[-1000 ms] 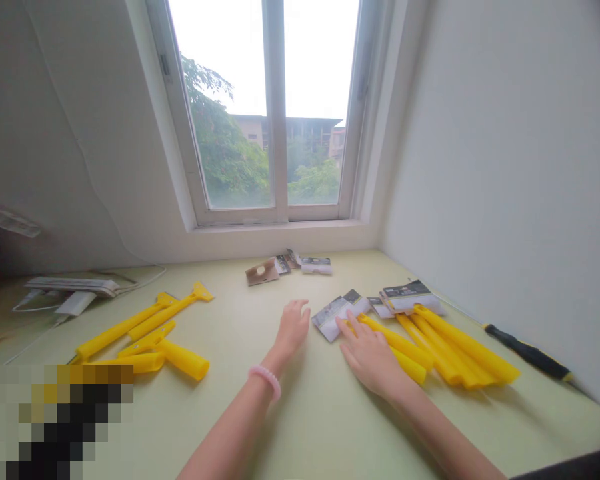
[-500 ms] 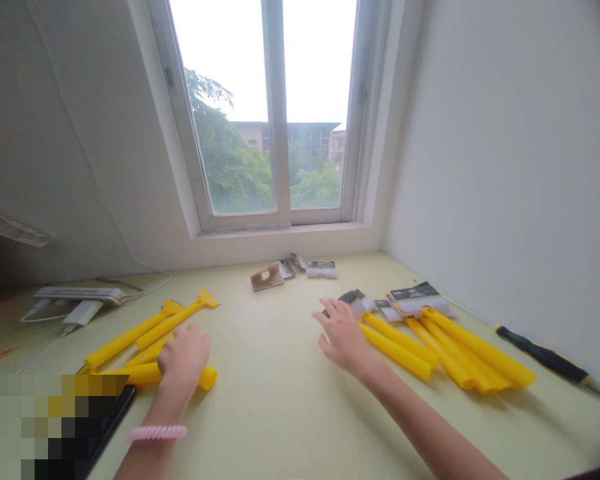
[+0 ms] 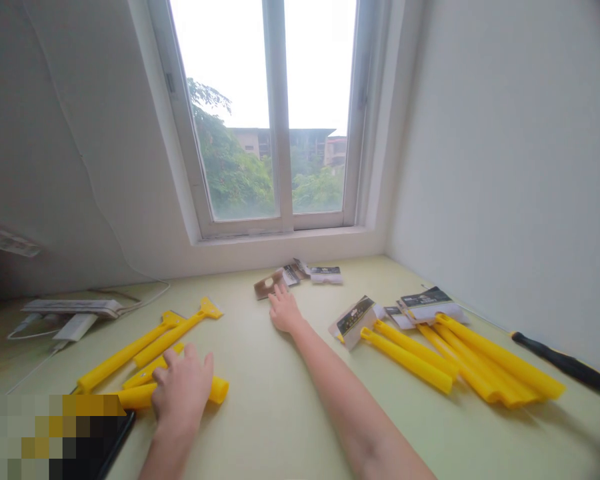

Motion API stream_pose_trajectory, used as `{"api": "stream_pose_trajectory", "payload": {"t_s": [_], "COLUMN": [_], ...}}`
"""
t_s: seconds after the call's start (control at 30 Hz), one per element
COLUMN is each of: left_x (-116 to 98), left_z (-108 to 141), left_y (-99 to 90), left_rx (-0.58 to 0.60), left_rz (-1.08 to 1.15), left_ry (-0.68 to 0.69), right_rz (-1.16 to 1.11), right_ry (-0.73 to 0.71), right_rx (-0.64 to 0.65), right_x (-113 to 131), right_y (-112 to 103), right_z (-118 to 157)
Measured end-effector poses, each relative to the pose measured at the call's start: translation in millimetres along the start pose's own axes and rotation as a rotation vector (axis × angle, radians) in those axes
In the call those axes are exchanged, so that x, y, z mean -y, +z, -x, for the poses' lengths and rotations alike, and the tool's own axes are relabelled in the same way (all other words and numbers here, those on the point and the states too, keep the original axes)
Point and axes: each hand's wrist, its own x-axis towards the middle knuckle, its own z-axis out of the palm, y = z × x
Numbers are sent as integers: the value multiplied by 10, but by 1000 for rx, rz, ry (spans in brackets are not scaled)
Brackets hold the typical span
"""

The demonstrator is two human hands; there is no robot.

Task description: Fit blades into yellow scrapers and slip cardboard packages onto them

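Note:
My left hand (image 3: 184,387) is over the near yellow handles at the left, fingers apart and slightly curled, with nothing seen in its grasp. Beyond it lie two yellow scrapers (image 3: 173,337) side by side. My right hand (image 3: 285,309) is stretched forward, its fingers spread at the near edge of a brown card (image 3: 265,285) with a hole. More black and white cards (image 3: 326,275) lie beside that card. At the right, yellow handles (image 3: 410,360) fan out below black printed header cards (image 3: 357,320).
A black screwdriver (image 3: 563,360) lies along the right wall. At the left back are a white power strip (image 3: 70,306) and adapter (image 3: 77,327) with cables. A dark flat object (image 3: 115,440) is near the lower left. The window (image 3: 279,120) is behind the table.
My right hand has moved left and forward, from the header cards at the right to the brown card. My left hand has stayed over the left handles, its fingers lifted and spread more.

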Motion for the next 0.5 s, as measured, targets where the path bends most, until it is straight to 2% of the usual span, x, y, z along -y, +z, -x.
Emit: {"api": "stream_pose_trajectory", "payload": {"t_s": [0.1, 0.23, 0.33, 0.5], "left_x": [2, -128, -248, -329], "left_z": [6, 70, 109, 33], "left_y": [17, 61, 111, 241], "left_rx": [65, 45, 53, 176], "left_rz": [-9, 36, 172, 562], "left_ry": [34, 120, 156, 125], "right_rz": [30, 81, 107, 39], "right_ry": [11, -2, -69, -256], "right_rx": [-3, -60, -85, -65], "right_x": [-5, 73, 138, 104], "right_y": [65, 12, -84, -301], "right_z": [-1, 170, 444, 992]}}
